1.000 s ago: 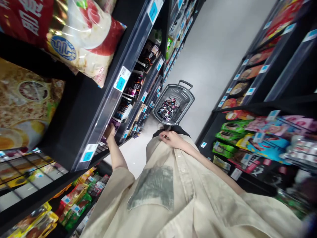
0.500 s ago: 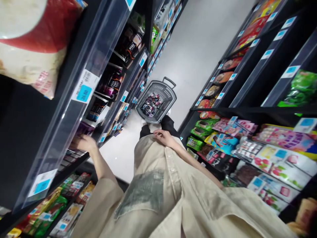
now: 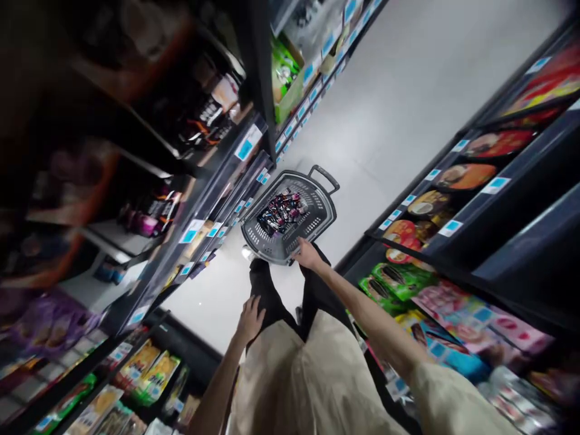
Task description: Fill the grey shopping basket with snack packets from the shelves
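I see right hand (image 3: 308,256) gripping near rim of grey shopping basket (image 3: 317,211) on aisle floor, snack packets (image 3: 281,211) inside. Left hand (image 3: 251,319) empty, fingers loose, by trouser leg (image 3: 267,296).

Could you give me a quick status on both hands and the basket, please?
Right hand on rim of grey basket, grip unclear. Left hand open, empty, by the thigh. Basket on floor, wrapped snacks inside.

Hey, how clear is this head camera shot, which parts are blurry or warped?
In the head view, the left shelves are dark and heavily motion-smeared, packets unreadable; the basket on the bright floor is fairly sharp, as are the right hand at its rim and the left hand; wide-angle distortion tilts and bends the shelf lines; the lower right corner is soft.
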A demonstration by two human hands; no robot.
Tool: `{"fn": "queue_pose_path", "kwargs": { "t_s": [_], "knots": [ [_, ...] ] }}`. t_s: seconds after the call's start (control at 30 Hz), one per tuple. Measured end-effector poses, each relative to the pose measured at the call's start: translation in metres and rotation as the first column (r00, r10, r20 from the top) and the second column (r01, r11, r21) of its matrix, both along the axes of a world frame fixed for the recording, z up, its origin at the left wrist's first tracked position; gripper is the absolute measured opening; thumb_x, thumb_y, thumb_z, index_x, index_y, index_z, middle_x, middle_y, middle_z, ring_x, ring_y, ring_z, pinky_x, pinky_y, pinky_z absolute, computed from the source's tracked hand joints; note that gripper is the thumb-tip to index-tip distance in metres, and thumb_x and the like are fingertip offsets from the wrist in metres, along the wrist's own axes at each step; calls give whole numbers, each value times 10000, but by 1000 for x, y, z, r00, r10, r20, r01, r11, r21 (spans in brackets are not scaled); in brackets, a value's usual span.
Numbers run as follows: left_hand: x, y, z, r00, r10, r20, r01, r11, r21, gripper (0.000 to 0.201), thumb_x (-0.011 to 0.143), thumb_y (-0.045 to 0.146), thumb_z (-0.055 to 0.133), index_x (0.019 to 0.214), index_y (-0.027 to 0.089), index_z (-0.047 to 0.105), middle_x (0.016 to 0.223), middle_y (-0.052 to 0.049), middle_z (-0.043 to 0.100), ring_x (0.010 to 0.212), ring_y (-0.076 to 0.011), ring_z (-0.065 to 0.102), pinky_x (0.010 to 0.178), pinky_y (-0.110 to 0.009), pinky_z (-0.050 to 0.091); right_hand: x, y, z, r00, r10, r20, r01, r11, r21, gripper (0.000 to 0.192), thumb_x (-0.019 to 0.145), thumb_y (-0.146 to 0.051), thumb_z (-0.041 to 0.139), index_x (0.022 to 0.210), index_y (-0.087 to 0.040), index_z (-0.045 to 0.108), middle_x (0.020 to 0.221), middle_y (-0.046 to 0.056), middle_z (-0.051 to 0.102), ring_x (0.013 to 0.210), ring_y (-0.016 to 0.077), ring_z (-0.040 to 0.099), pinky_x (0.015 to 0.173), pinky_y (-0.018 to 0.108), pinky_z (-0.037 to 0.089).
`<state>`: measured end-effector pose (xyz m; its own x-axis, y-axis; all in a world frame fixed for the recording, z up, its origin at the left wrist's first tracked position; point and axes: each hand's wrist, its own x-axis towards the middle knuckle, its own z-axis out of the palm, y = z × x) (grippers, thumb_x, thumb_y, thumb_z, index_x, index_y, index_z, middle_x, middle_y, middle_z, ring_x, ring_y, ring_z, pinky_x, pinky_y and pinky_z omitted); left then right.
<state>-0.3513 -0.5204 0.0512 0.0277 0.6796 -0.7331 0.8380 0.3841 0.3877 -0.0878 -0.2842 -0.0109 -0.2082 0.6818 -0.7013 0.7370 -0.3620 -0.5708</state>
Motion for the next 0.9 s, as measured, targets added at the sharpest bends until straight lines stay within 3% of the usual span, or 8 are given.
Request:
{"fn": "queue_pose_path", "kwargs": {
  "t_s": [0.07, 0.17, 0.33, 0.43, 0.53, 0.6, 0.7, 0.9],
  "knots": [
    [-9, 14, -39, 1000, -3, -7, 4, 998, 69, 474, 998, 355, 491, 1424, 174, 587, 1469, -196, 585, 1390, -354, 570, 1121, -561, 524, 4, 20, -51, 998, 47, 39, -46, 999, -27, 655, 860, -269, 728, 1439, -45, 521, 1418, 273, 609, 1353, 393, 572, 1170, 513, 440],
    [-27, 65, -97, 999, -31, -41, 40, 970, 241, 483, 1040, 358, 448, 1456, 137, 556, 1556, -223, 510, 1517, -367, 434, 1200, -601, 443, 1, 37, -131, 991, 115, 73, -112, 993, -40, 710, 864, -323, 742, 1463, -56, 471, 1447, 273, 570, 1368, 387, 539, 1165, 498, 435],
    [-46, 144, -193, 990, -133, -54, 143, 922, 359, 448, 1039, 317, 477, 1442, 145, 566, 1648, -196, 440, 1623, -325, 253, 1302, -609, 265, -41, 26, -268, 998, 36, 45, -32, 997, -77, 745, 835, -309, 776, 1462, -74, 450, 1430, 249, 583, 1355, 352, 548, 1161, 447, 435],
    [-45, 157, -246, 983, -176, -42, 180, 922, 342, 450, 1027, 303, 485, 1436, 146, 587, 1650, -186, 449, 1619, -308, 275, 1309, -575, 246, -80, 6, -342, 999, 51, 17, -48, 989, -140, 837, 796, -249, 812, 1501, -37, 415, 1496, 283, 528, 1393, 363, 523, 1183, 439, 416],
    [-36, 147, -285, 979, -161, -129, 199, 899, 390, 403, 1012, 273, 496, 1365, 178, 666, 1531, -159, 598, 1521, -309, 458, 1325, -575, 135, -118, -13, -402, 999, 49, -9, -50, 985, -165, 986, 747, -217, 853, 1566, -22, 341, 1603, 308, 408, 1495, 382, 417, 1248, 465, 342],
    [-31, 134, -300, 971, -150, -184, 221, 856, 468, 351, 987, 245, 516, 1263, 205, 729, 1382, -130, 714, 1389, -302, 594, 1329, -567, 46, -139, -23, -431, 1000, 23, 12, -21, 986, -165, 1074, 722, -218, 876, 1603, -31, 290, 1648, 306, 340, 1540, 400, 338, 1268, 499, 304],
    [-30, 120, -310, 970, -157, -186, 237, 781, 578, 322, 937, 208, 524, 1142, 223, 771, 1206, -88, 796, 1225, -277, 692, 1331, -534, 29, -163, -31, -457, 992, -36, 124, 49, 993, -104, 1080, 729, -189, 856, 1625, -40, 272, 1631, 318, 344, 1518, 444, 318, 1232, 562, 319],
    [-36, 118, -314, 976, -169, -136, 217, 736, 641, 356, 871, 182, 512, 1078, 250, 794, 1108, -44, 822, 1068, -257, 734, 1327, -471, 54, -176, -28, -471, 964, -45, 262, 38, 999, 35, 698, 913, -109, 566, 1580, -57, 368, 1534, 309, 475, 1399, 418, 428, 1168, 627, 346]
  ]
}}
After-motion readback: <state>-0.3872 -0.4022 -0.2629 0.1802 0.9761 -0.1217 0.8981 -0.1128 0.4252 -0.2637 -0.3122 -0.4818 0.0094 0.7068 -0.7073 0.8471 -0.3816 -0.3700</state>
